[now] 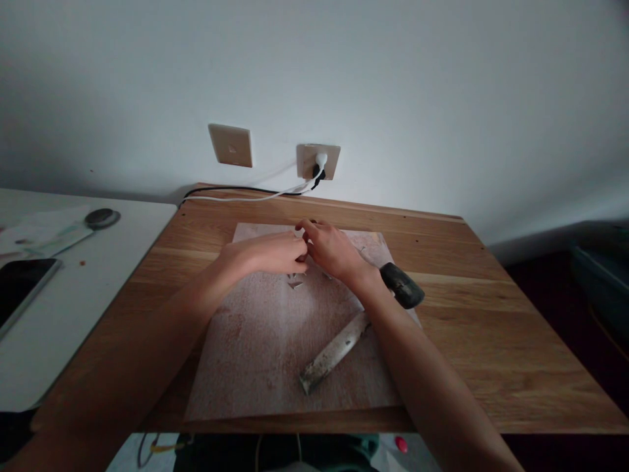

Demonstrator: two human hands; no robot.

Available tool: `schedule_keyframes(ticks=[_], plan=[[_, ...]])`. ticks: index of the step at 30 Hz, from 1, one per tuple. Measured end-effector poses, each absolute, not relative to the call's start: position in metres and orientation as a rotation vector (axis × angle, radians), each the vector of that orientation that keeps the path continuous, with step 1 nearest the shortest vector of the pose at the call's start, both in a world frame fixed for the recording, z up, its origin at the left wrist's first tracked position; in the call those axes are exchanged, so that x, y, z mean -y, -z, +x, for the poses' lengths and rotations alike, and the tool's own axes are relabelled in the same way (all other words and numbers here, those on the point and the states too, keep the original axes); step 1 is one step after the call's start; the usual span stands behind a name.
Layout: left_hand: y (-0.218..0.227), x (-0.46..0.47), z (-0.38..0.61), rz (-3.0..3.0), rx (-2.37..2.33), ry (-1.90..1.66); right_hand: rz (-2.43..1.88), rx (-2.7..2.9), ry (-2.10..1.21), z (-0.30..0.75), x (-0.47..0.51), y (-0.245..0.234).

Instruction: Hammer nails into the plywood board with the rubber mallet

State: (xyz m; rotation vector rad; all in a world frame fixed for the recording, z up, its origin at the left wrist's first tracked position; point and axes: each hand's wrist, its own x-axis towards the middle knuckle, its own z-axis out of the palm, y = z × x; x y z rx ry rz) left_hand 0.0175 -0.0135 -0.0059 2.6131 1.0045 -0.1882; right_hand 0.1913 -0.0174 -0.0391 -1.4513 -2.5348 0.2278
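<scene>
My left hand [285,252] and my right hand [330,246] meet over the far part of a pale, worn board [246,347]. Both have curled fingers, with the fingertips close together; whatever lies between them is hidden. Just below the left fingers, several small pointed metal pieces [295,284], perhaps nails or screws, lie loose. A hammer with a black head [401,285] and a scuffed pale handle [337,351] rests across the board's right side, partly covered by my right forearm.
The board lies on a wooden tabletop [472,314] against a wall. A wall socket [303,160] holds plugs, with black and white cables [236,196] along the back edge. On a white table [44,354] at left are a phone [24,285] and a dark round object [101,217].
</scene>
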Motion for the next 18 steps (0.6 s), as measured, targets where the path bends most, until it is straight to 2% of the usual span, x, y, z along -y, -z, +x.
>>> schedule_keyframes(ticks=[10, 18], plan=[[0.001, 0.0, 0.002, 2.615, -1.204, 0.178, -1.445, 2.544, -0.265, 0.191, 0.017, 0.039], [0.006, -0.011, -0.012, 2.66, -1.191, 0.1, -1.37, 2.529, -0.289, 0.193, 0.014, 0.045]])
